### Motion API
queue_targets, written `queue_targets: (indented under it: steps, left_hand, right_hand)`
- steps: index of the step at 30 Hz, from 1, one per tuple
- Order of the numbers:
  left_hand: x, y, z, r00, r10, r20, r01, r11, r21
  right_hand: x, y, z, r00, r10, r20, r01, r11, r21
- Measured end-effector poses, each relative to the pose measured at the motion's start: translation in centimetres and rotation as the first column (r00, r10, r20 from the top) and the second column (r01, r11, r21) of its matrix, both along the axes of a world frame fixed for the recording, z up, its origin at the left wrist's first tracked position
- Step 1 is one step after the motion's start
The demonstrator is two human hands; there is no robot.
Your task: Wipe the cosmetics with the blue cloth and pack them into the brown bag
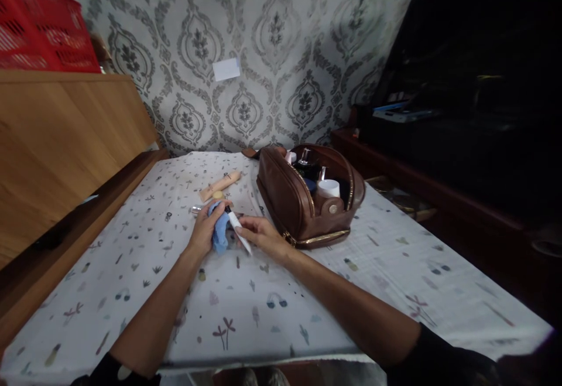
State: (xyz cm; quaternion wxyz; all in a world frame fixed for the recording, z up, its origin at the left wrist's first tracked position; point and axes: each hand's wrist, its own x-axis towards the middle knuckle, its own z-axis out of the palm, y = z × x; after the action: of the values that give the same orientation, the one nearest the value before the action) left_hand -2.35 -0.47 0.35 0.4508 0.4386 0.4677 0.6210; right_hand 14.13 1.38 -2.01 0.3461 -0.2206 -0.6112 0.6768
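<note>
My left hand (204, 229) is closed on a light blue cloth (220, 235), pressing it against the black end of a slim white tube (239, 232). The fingers of my right hand (264, 237) pinch the white body of that tube, which tilts down toward me. Just beyond my hands lie a peach-coloured tube (222, 184) and a small yellowish round item (218, 195). A shiny silver piece (195, 210) shows beside my left hand, the rest of it hidden. To the right stands a brown toiletry bag (285, 198), unzipped at the top.
Inside the bag are a white-lidded jar (328, 188) and several bottles. The patterned cloth (246, 310) covers the table. A wooden panel (65, 134) with a red basket (52, 28) on top borders the left; a dark screen (474, 93) stands on the right.
</note>
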Motion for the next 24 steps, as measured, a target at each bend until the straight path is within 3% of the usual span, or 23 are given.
queue_targets:
  steps: [7, 15, 21, 24]
  left_hand:
    - [0.2, -0.3, -0.2, 0.988, 0.006, -0.155, 0.002, 0.999, 0.052]
    - [0.0, -0.8, -0.7, 0.917, 0.175, -0.358, -0.158, 0.985, 0.075]
    - [1.6, -1.7, 1.3, 0.873, 0.22, -0.434, -0.19, 0.975, 0.113]
    - [2.7, -2.1, 2.5, 0.86, 0.26, -0.439, -0.237, 0.966, 0.107]
  right_hand:
    - [-0.1, 0.0, -0.2, 0.994, 0.05, 0.102, -0.051, 0.999, 0.007]
    - [-0.9, -0.9, -0.9, 0.99, 0.133, 0.044, -0.131, 0.99, -0.053]
    - [-1.1, -1.2, -0.2, 0.996, -0.085, 0.02, 0.08, 0.976, 0.204]
    - [-0.7, -1.2, 1.3, 0.972, -0.213, -0.101, 0.227, 0.96, 0.162]
